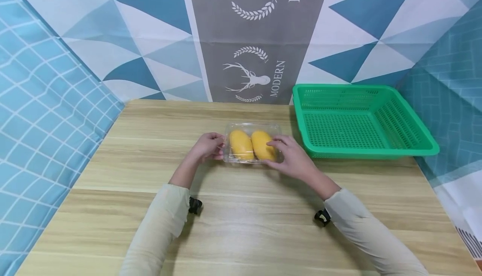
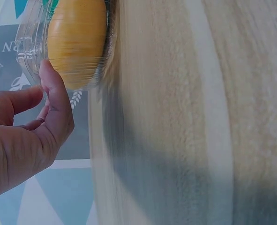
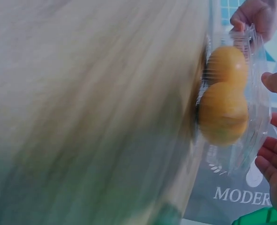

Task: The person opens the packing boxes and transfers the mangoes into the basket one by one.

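A clear plastic box [image 1: 253,159] with two yellow mangoes inside, the left mango [image 1: 241,144] and the right mango [image 1: 260,142], sits on the table. At its left end my left hand [image 1: 209,146] holds the edge with curled fingers; in the left wrist view the index fingertip [image 2: 48,70] overlaps the box's corner. My right hand [image 1: 291,157] reaches over the right end, its fingers spread around the lid. Through the right wrist view, the right fingers [image 3: 272,161] are close to the lid's edge, apart from one another.
A green plastic basket [image 1: 370,152] with slotted walls stands at the table's back right, just beyond my right hand. The wooden table [image 1: 241,221] ends at a patterned cloth wall [image 1: 256,58] behind, with blue cloth on both sides.
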A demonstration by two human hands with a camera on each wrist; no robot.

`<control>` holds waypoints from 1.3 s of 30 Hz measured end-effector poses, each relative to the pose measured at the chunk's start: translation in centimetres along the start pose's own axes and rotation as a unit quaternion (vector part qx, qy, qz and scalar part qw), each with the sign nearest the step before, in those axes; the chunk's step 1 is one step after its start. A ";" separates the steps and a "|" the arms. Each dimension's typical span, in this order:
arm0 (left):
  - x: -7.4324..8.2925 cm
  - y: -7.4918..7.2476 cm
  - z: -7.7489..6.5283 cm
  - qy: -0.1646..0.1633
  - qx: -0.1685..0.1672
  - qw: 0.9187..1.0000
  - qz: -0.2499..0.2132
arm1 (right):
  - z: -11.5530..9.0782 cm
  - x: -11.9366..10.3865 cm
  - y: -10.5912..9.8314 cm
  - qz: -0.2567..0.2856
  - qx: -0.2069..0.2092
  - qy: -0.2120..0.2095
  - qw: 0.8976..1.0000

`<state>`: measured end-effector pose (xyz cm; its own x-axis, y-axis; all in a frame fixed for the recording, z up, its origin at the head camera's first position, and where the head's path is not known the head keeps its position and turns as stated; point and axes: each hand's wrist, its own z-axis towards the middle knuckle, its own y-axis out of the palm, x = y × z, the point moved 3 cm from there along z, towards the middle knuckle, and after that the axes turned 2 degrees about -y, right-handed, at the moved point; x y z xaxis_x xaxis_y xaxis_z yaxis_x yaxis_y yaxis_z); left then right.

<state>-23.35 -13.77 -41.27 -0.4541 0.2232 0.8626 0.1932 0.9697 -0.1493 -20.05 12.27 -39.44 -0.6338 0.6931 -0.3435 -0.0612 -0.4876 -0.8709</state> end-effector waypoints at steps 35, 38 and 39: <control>0.3 0.3 0.0 -0.012 -0.004 1.000 -0.004 | -0.2 0.4 -0.3 -0.060 -0.002 -0.140 0.988; 0.2 0.3 0.0 -0.010 -0.004 1.000 0.000 | -0.2 0.3 -0.4 -0.062 0.004 -0.148 0.987; 0.2 0.3 0.0 -0.009 -0.004 1.000 0.002 | -0.2 0.2 -0.4 -0.064 0.006 -0.150 0.987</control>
<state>-23.42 -13.45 -41.13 -0.4685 0.2279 0.8535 0.2009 0.9683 -0.1483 -20.04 12.73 -39.24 -0.8195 0.5622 -0.1111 -0.1628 -0.4142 -0.8955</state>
